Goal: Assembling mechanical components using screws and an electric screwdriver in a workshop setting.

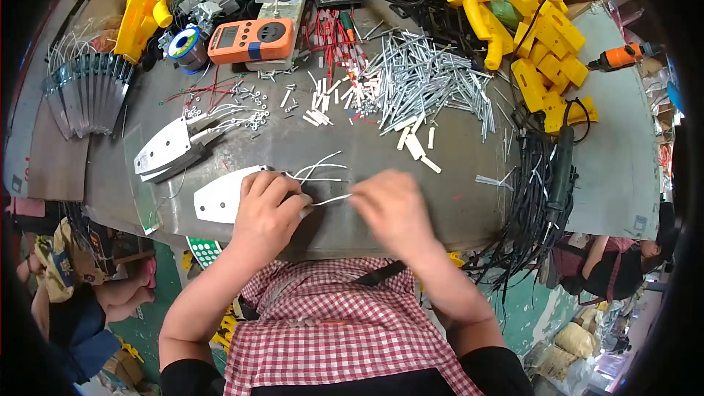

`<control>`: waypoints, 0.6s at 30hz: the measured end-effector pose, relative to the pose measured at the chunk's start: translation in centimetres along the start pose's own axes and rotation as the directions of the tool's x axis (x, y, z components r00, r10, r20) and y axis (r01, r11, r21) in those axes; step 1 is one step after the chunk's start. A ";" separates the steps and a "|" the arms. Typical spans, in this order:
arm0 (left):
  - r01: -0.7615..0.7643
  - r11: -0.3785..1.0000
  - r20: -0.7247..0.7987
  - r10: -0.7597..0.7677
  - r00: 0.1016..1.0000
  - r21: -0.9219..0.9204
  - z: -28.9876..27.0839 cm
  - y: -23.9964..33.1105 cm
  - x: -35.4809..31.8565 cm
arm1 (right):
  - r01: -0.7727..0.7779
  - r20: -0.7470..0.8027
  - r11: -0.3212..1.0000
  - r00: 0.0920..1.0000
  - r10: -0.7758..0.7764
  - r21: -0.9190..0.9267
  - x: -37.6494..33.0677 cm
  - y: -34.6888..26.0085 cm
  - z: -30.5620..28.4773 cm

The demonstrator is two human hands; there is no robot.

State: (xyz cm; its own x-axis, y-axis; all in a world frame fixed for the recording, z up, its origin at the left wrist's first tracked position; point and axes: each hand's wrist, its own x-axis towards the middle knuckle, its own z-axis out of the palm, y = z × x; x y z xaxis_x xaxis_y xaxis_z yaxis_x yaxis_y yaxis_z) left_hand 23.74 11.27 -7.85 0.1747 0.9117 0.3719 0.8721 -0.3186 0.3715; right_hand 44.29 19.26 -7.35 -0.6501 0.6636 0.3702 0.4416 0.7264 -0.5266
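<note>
A white, flat plastic housing (pixel 215 200) with dark holes lies near the front of the table. My left hand (pixel 268 209) is closed over its right end, the fingertips close to where thin white wires leave it. One white wire (pixel 331 199) runs to my right hand (pixel 394 213), whose fingers pinch its end; that hand is slightly blurred. Other loose white wires (pixel 319 169) fan out just behind my hands. Farther left sits a stack of similar white housings (pixel 167 148), with wires reaching toward small nuts and screws (pixel 253 114).
An orange multimeter (pixel 251 39) and solder spool (pixel 187 48) stand at the back left. Long metal screws (pixel 433 77) are heaped behind my hands. Yellow plastic housings (pixel 550 37) pile up at the back right. Black cables (pixel 521 205) hang over the right edge. People sit at both sides.
</note>
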 end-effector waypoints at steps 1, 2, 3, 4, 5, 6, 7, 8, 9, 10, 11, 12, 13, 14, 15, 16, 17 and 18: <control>0.010 1.000 -0.013 -0.010 1.000 -0.007 0.1 0.0 -0.3 | -0.123 -0.093 0.992 0.988 0.121 -0.025 -0.7 1.2 -0.9; 0.019 1.000 -0.013 -0.019 1.000 -0.005 0.0 0.1 -0.3 | -0.180 -0.219 0.978 0.963 0.155 -0.101 -1.0 2.5 -1.8; 0.032 0.999 -0.021 -0.032 0.999 -0.011 -0.2 0.4 -0.1 | -0.261 -0.287 0.952 0.935 0.208 -0.161 -1.6 3.7 -2.8; 0.040 0.999 -0.026 -0.040 0.999 -0.018 -0.2 0.7 0.2 | -0.316 -0.284 0.921 0.927 0.247 -0.229 -2.1 4.4 -3.8; 0.049 0.999 -0.024 -0.049 0.998 -0.016 -0.1 1.0 0.3 | -0.360 -0.274 0.886 0.919 0.283 -0.293 -2.7 5.1 -4.0; 0.046 0.996 -0.016 -0.047 0.999 -0.072 0.2 1.6 0.8 | -0.348 -0.280 0.888 0.922 0.267 -0.301 -3.3 5.8 -4.0; 0.051 0.991 -0.013 -0.053 0.998 -0.121 0.4 2.1 1.1 | -0.326 -0.282 0.895 0.928 0.242 -0.304 -3.3 6.1 -3.7; 0.045 0.984 -0.031 -0.051 0.998 -0.172 0.4 2.6 1.6 | -0.319 -0.277 0.900 0.931 0.238 -0.297 -3.2 5.8 -3.4; 0.054 0.984 -0.029 -0.060 0.998 -0.170 0.9 2.9 1.5 | -0.381 -0.233 0.921 0.905 0.356 -0.075 -3.1 4.9 -3.0; 0.074 0.977 -0.035 -0.082 0.996 -0.199 1.3 3.0 1.5 | -0.439 -0.164 0.886 0.873 0.460 0.146 -2.9 3.9 -2.8; 0.092 0.969 -0.041 -0.103 0.994 -0.229 1.5 3.0 1.4 | -0.438 -0.158 0.887 0.874 0.459 0.148 -2.9 2.9 -2.7; 0.085 0.968 -0.050 -0.100 0.994 -0.235 1.5 2.8 1.5 | -0.444 0.004 0.865 0.890 0.456 0.232 -2.9 1.8 -2.8; 0.088 0.968 -0.047 -0.102 0.994 -0.235 1.5 2.8 1.4 | -0.459 0.165 0.832 0.888 0.429 0.311 -2.8 1.1 -2.8; 0.099 0.963 -0.041 -0.112 0.993 -0.249 1.6 2.8 1.3 | -0.461 0.167 0.831 0.887 0.430 0.312 -2.8 0.9 -2.7; 0.109 0.959 -0.036 -0.122 0.992 -0.263 1.7 2.7 1.3 | -0.459 0.179 0.820 0.888 0.423 0.342 -2.7 0.7 -2.8; 0.110 0.958 -0.035 -0.124 0.992 -0.264 1.8 2.8 1.3 | -0.458 0.192 0.808 0.889 0.416 0.371 -2.7 0.6 -2.8; 0.104 0.960 -0.048 -0.120 0.992 -0.262 1.8 2.8 1.4 | -0.458 0.193 0.808 0.889 0.416 0.371 -2.7 0.6 -2.8; 0.098 0.961 -0.061 -0.118 0.991 -0.258 1.8 2.9 1.4 | -0.461 0.178 0.797 0.887 0.426 0.391 -2.6 0.6 -2.8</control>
State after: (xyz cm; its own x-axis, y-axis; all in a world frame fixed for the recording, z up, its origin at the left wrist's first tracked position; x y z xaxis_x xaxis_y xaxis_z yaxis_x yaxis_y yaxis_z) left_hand 27.31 12.13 -7.80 0.0429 0.9254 0.3765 0.7376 -0.2835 0.6128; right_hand 48.02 18.45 -6.47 -0.4983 0.8664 -0.0319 0.4099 0.2030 -0.8892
